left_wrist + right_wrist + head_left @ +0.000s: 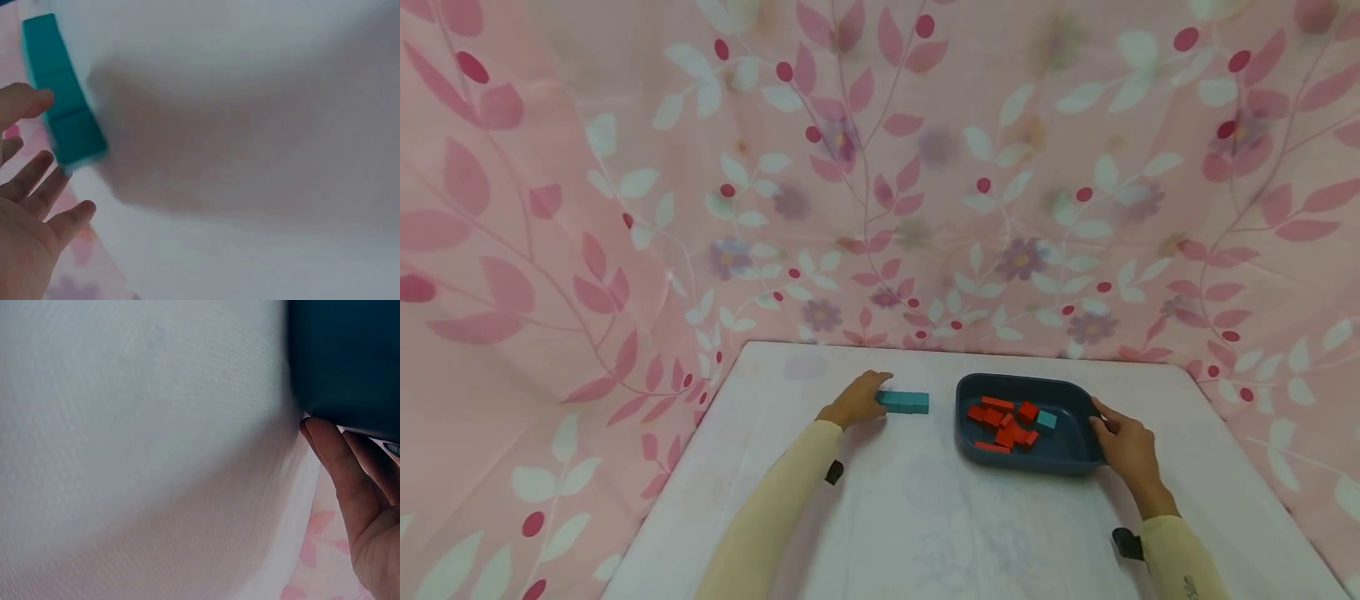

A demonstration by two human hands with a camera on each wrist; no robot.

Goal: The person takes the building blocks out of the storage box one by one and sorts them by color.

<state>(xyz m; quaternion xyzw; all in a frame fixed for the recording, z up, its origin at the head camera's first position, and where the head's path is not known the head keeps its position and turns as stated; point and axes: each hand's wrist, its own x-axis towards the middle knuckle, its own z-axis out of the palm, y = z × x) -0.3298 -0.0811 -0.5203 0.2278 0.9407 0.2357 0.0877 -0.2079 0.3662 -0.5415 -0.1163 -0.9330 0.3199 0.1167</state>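
Note:
A row of three teal blocks (910, 402) lies end to end on the table. At its left end is my left hand (861, 400), fingers spread and fairly straight. In the left wrist view, one digit of the left hand (34, 219) overlaps the face of the teal row (62, 94), while the other fingertips stand around its near end. To the right sits a dark blue tray (1075, 462) with several red blocks (1006, 433) and one teal block (1047, 421) inside. My right hand (1127, 446) pinches the tray's right rim; in the right wrist view its fingers lie against the tray's outer wall.
A white cloth covers the table (955, 533). Pink floral fabric (880, 167) hangs behind the far edge and along both sides. A dark wrist strap piece (1127, 543) shows below the right hand, another (834, 472) by the left sleeve.

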